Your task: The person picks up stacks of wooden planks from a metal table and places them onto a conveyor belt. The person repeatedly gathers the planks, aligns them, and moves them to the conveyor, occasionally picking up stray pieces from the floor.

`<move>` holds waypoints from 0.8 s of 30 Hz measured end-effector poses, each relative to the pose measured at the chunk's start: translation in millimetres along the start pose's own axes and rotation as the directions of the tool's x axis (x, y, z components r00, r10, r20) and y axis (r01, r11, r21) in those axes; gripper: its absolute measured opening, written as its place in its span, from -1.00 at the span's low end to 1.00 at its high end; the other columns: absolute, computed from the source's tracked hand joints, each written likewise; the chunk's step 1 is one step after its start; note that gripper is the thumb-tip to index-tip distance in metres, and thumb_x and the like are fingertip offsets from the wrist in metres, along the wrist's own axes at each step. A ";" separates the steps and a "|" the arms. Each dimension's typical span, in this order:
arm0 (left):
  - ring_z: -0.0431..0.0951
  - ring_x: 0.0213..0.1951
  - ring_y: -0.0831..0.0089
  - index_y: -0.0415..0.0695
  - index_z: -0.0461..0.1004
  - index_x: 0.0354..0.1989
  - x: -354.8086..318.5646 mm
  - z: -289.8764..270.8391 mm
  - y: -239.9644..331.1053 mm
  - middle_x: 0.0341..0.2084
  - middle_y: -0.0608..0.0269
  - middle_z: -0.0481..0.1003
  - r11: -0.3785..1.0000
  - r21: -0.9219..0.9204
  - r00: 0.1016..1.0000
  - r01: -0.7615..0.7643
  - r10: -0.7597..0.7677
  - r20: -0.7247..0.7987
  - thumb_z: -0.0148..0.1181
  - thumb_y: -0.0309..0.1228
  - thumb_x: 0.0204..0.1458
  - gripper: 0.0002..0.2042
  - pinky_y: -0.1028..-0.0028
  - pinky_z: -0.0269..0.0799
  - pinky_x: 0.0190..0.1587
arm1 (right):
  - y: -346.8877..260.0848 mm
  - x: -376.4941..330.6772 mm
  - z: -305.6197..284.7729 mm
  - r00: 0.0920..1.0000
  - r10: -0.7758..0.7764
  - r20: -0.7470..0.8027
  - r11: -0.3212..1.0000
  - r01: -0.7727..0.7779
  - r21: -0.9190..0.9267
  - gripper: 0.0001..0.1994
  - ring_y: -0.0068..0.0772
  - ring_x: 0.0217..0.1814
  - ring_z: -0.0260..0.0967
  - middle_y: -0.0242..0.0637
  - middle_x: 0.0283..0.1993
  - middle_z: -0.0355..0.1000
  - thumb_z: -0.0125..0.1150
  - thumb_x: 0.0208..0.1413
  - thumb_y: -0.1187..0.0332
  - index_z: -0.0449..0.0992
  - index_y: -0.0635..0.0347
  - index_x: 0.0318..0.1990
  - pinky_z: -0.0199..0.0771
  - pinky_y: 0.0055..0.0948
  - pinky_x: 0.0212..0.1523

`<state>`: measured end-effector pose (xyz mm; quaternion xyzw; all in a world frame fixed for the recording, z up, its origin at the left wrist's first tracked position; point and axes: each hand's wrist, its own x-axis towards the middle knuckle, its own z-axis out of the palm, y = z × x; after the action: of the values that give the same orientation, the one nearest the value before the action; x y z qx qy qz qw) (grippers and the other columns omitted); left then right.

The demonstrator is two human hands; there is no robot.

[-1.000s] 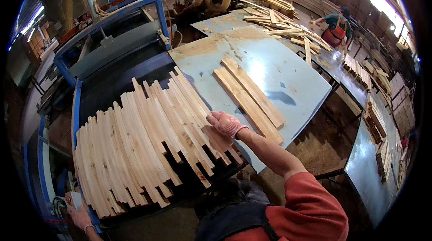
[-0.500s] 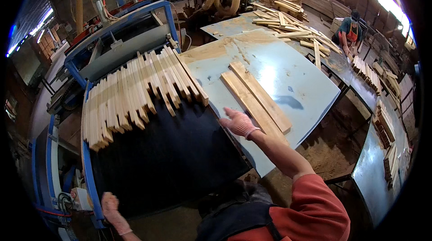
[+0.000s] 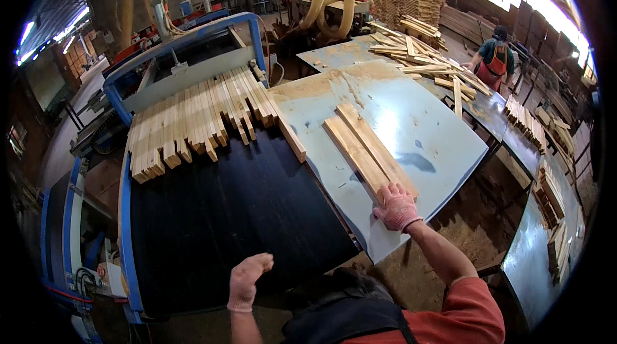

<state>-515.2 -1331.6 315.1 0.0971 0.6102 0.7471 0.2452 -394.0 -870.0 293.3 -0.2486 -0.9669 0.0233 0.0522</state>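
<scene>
Two long wooden boards (image 3: 360,154) lie side by side on the pale metal-topped table to the right. My right hand (image 3: 397,208), in a pinkish knit glove, rests over their near ends with its fingers laid out across the wood. My left hand (image 3: 247,280), gloved alike, hovers at the near edge of the black conveyor belt (image 3: 238,215). Its fingers are bent and pressed together, with nothing visible in them. Farther up the belt, a row of narrow wooden strips (image 3: 193,119) lies packed side by side, their near ends uneven, reaching toward the blue-framed machine.
The blue machine frame (image 3: 186,26) spans the belt's far end. Loose wooden strips (image 3: 418,55) lie heaped on the far table. At the right, a co-worker (image 3: 495,61) in a red apron stands by more tables holding rows of wood pieces (image 3: 524,119).
My right hand has come back toward me onto the boards' near ends. My left hand has moved right from the belt's left side. The row of strips has shifted away toward the machine.
</scene>
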 end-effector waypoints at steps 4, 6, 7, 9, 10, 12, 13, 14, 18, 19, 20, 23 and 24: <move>0.66 -0.02 0.50 -0.27 0.70 0.14 73.0 45.8 -12.6 -0.02 0.25 0.71 0.995 0.086 0.994 0.053 -0.060 0.088 0.32 -0.40 0.33 -0.71 0.49 0.54 0.20 | -7.9 -0.5 -5.2 0.997 0.079 0.026 0.992 -0.081 0.100 -0.29 0.07 0.45 0.34 -0.05 0.32 0.45 0.43 0.12 0.04 0.42 0.15 0.38 0.37 0.04 0.42; 0.64 0.00 0.57 -0.30 0.68 0.15 122.7 68.0 -29.7 0.04 0.28 0.69 0.992 0.120 0.997 -0.023 0.014 0.076 0.37 -0.43 0.30 -0.69 0.50 0.52 0.22 | -13.6 6.0 -15.5 0.989 0.123 0.087 0.989 -0.130 0.072 -0.24 0.07 0.45 0.36 -0.06 0.36 0.46 0.44 0.11 0.01 0.40 0.15 0.42 0.39 0.01 0.43; 0.62 0.00 0.59 -0.30 0.66 0.18 146.0 79.6 -40.3 0.01 0.34 0.68 0.986 0.117 0.991 -0.117 0.109 0.076 0.37 -0.47 0.28 -0.67 0.50 0.52 0.19 | -15.2 7.2 -18.7 0.983 0.146 0.114 0.986 -0.153 0.059 -0.21 0.07 0.45 0.37 -0.07 0.38 0.46 0.45 0.11 -0.01 0.38 0.15 0.45 0.40 -0.01 0.44; 0.60 -0.04 0.52 -0.33 0.58 0.25 215.8 90.3 -63.8 -0.08 0.28 0.66 0.873 0.440 0.978 -0.210 0.190 0.089 0.43 -0.38 0.19 -0.53 0.43 0.52 0.11 | -7.5 13.0 -15.3 0.977 0.173 0.124 0.984 -0.176 0.013 -0.19 0.06 0.40 0.41 -0.06 0.35 0.47 0.47 0.09 -0.03 0.39 0.15 0.44 0.45 -0.03 0.38; 0.66 0.08 0.29 -0.36 0.52 0.32 233.3 121.2 -51.2 0.04 0.02 0.67 0.835 0.538 0.993 -0.114 0.117 0.030 0.46 -0.26 0.16 -0.40 0.34 0.53 0.20 | 3.0 14.0 -11.8 0.970 0.203 0.134 0.979 -0.203 -0.016 -0.18 0.06 0.37 0.44 -0.06 0.34 0.48 0.47 0.08 -0.05 0.39 0.16 0.44 0.48 -0.03 0.35; 0.59 0.30 0.03 -0.37 0.42 0.41 275.5 133.0 -43.4 0.26 -0.22 0.57 0.713 0.699 0.991 -0.052 0.125 -0.055 0.44 -0.15 0.15 -0.26 0.22 0.45 0.36 | -4.3 21.3 -21.8 0.964 0.175 0.201 0.983 -0.184 0.027 -0.11 0.04 0.36 0.44 0.00 0.30 0.48 0.49 0.05 -0.11 0.37 0.17 0.47 0.49 -0.06 0.34; 0.50 0.38 -0.04 -0.39 0.36 0.45 292.2 144.8 -37.6 0.34 -0.30 0.49 0.658 0.752 0.989 -0.032 0.132 -0.074 0.42 -0.09 0.14 -0.20 0.17 0.38 0.42 | -2.6 22.2 -24.6 0.957 0.179 0.227 0.981 -0.192 0.038 -0.09 0.04 0.36 0.44 0.01 0.29 0.47 0.48 0.04 -0.12 0.36 0.18 0.48 0.50 -0.06 0.33; 0.42 0.45 -0.12 -0.40 0.30 0.49 309.0 156.4 -31.2 0.41 -0.37 0.41 0.600 0.800 0.986 -0.011 0.141 -0.092 0.40 -0.04 0.14 -0.14 0.13 0.32 0.49 | -1.8 23.6 -28.7 0.950 0.183 0.253 0.978 -0.201 0.048 -0.08 0.04 0.35 0.44 0.03 0.28 0.47 0.48 0.04 -0.14 0.36 0.19 0.49 0.51 -0.06 0.32; 0.48 0.38 -0.20 -0.36 0.36 0.43 376.5 173.7 -16.4 0.31 -0.41 0.48 0.470 0.879 0.950 0.078 0.232 -0.208 0.46 0.18 0.03 -0.04 0.08 0.41 0.38 | 9.4 27.0 -26.8 0.963 0.116 0.242 0.984 -0.145 0.108 -0.07 0.07 0.30 0.47 0.06 0.20 0.50 0.49 0.02 -0.15 0.36 0.24 0.46 0.55 -0.09 0.27; 0.48 0.38 -0.19 -0.36 0.38 0.42 401.3 169.7 -20.6 0.32 -0.39 0.48 0.470 0.877 0.949 0.098 0.221 -0.224 0.47 0.19 0.02 -0.04 0.07 0.40 0.38 | 14.0 30.3 -24.0 0.963 0.097 0.250 0.980 -0.136 0.145 -0.11 0.10 0.27 0.49 0.07 0.16 0.52 0.50 0.02 -0.12 0.37 0.24 0.41 0.56 -0.06 0.25; 0.47 0.39 -0.17 -0.35 0.39 0.42 407.8 196.1 -9.2 0.35 -0.37 0.46 0.468 0.870 0.966 0.155 0.111 -0.232 0.48 0.20 0.01 -0.04 0.08 0.39 0.39 | 25.2 32.5 -18.2 0.959 0.100 0.263 0.974 -0.148 0.169 -0.15 0.12 0.25 0.51 0.08 0.12 0.54 0.51 0.02 -0.09 0.39 0.25 0.37 0.56 -0.03 0.23; 0.59 0.22 -0.17 -0.36 0.52 0.22 442.7 195.2 -6.1 0.20 -0.34 0.56 0.397 0.891 0.956 0.220 0.093 -0.277 0.33 -0.12 0.10 -0.38 0.05 0.51 0.20 | 28.1 37.9 -21.6 0.965 0.065 0.254 0.960 -0.130 0.248 -0.25 0.15 0.16 0.55 0.09 0.05 0.55 0.51 0.06 0.00 0.39 0.26 0.30 0.58 0.03 0.17; 0.64 0.14 -0.20 -0.39 0.57 0.12 449.2 189.3 -6.7 0.10 -0.37 0.61 0.389 0.886 0.948 0.252 0.085 -0.307 0.25 -0.22 0.13 -0.50 0.03 0.55 0.10 | 28.8 39.2 -23.9 0.966 0.036 0.254 0.954 -0.109 0.279 -0.25 0.15 0.15 0.55 0.10 0.04 0.55 0.51 0.07 0.01 0.39 0.26 0.31 0.59 0.04 0.16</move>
<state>-816.2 -949.3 284.2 0.0692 0.9535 0.2784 0.0923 -411.7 -825.4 318.5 -0.2689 -0.9421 0.1975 -0.0332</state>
